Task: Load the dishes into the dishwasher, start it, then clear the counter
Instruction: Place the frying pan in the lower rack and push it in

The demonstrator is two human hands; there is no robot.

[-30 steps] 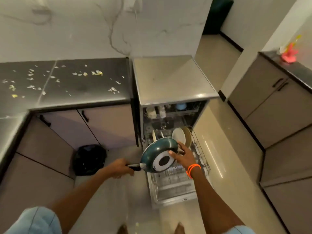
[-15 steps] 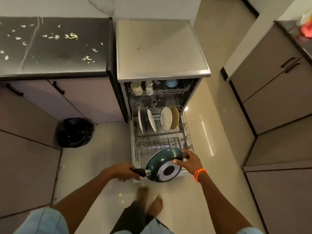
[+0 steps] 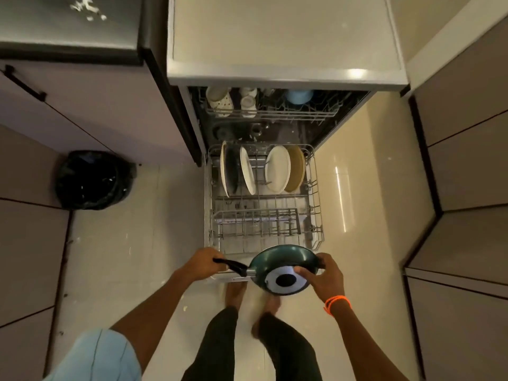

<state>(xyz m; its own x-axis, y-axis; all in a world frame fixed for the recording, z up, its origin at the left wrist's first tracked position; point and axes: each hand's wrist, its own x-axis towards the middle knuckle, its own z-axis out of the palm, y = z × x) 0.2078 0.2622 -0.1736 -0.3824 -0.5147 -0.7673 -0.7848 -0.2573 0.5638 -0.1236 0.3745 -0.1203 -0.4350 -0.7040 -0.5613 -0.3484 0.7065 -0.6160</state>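
Observation:
A dark teal frying pan (image 3: 277, 261) is held tilted, its white-ringed base facing me, over the near edge of the pulled-out lower rack (image 3: 316, 204). My left hand (image 3: 202, 264) grips its black handle. My right hand (image 3: 325, 279) holds the pan's right rim, thumb on the base. The open dishwasher (image 3: 286, 72) has several plates (image 3: 277, 169) standing at the rack's far end. Cups and a blue bowl (image 3: 298, 95) sit in the upper rack.
A black bin bag (image 3: 93, 180) stands on the floor to the left. The dark counter (image 3: 68, 20) at the top left carries food scraps. Cabinets line both sides. My bare feet (image 3: 236, 290) stand on the pale tiles just before the rack.
The view has tipped further down and closer to the dishwasher. The pan, still in both hands, has come back from above the plates to the rack's near edge.

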